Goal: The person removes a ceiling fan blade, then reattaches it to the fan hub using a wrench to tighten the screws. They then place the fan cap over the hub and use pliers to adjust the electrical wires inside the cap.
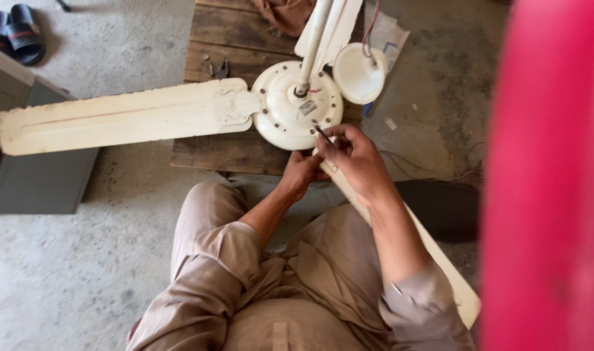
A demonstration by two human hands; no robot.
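Gripping a thin tool (pixel 322 134), both hands (pixel 329 166) meet the fan motor (pixel 287 114).

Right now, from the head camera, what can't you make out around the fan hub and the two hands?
- Tool tip: thin and dark in the right hand; too small to tell where it seats on the fan motor housing.
- Left hand: fingers hidden under the housing rim and behind the right hand.
- Near blade: mostly covered by the right forearm.
- Right side: blocked by a blurred red object.

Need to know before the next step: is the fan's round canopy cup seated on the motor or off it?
Off. The canopy cup lies beside the motor housing, open side up.
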